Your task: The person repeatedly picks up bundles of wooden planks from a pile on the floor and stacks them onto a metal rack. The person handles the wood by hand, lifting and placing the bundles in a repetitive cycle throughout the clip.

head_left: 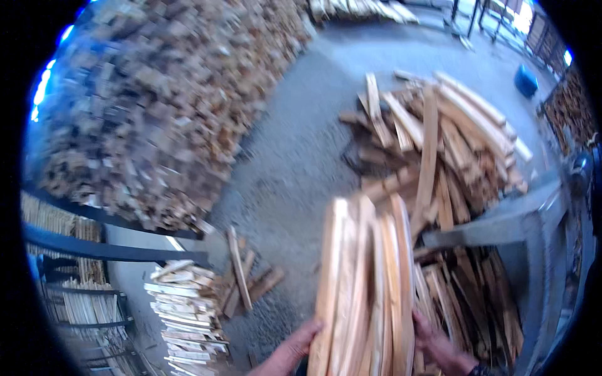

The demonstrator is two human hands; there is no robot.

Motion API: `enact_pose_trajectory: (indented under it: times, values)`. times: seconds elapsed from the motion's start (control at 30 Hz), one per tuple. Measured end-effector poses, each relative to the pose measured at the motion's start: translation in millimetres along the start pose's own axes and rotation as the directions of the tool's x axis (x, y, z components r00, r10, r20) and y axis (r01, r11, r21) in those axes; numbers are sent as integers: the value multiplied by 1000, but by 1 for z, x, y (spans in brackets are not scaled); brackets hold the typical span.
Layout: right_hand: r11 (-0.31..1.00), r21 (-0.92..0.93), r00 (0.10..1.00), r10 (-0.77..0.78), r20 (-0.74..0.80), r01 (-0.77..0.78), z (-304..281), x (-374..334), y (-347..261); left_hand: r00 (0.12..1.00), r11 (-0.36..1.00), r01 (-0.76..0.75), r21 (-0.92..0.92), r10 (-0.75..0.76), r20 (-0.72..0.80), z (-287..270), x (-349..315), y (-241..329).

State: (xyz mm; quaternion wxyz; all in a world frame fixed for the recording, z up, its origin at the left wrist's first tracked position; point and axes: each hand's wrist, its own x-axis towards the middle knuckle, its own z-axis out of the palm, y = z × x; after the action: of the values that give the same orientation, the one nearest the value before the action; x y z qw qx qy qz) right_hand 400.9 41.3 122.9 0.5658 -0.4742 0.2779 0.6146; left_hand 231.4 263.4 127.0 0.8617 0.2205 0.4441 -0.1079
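A bundle of long wooden slats (364, 282) stands out in front of me, several pieces side by side with their far ends uneven. My left hand (300, 338) presses on its left side. On the opposite side my right hand (439, 343) clasps the bundle, so it is squeezed between both palms. Part of each hand's fingers is hidden by the wood. Just right of my right hand, more slats (467, 294) lie in a metal-framed rack (489, 235).
A loose heap of slats (451, 138) lies beyond the bundle. A huge mound of short wood offcuts (163, 106) fills the far left. Stacked pale slats (188, 313) stand at lower left, near a dark metal bar (119, 250). A blue container (526, 81) sits far right.
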Motion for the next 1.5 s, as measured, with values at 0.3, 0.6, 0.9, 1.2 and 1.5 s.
enact_pose_trajectory:
  times: [0.3,0.6,0.9,1.2,1.5]
  values:
    - [979,38,974,-203,97,200,30,-59,-68,975,999,-6,54,-7,224,143,-78,59]
    - [898,68,888,-440,136,435,90,-72,-142,842,942,-304,141,196,502,160,-74,162]
    - [791,96,762,-608,224,604,266,-31,-237,722,780,-603,167,444,531,98,-66,366]
    - [738,95,477,-523,706,668,519,-35,-354,499,484,-862,150,761,414,73,-192,548]
    - [844,126,7,-153,988,521,792,-98,-371,44,-74,-745,662,986,160,65,-396,621]
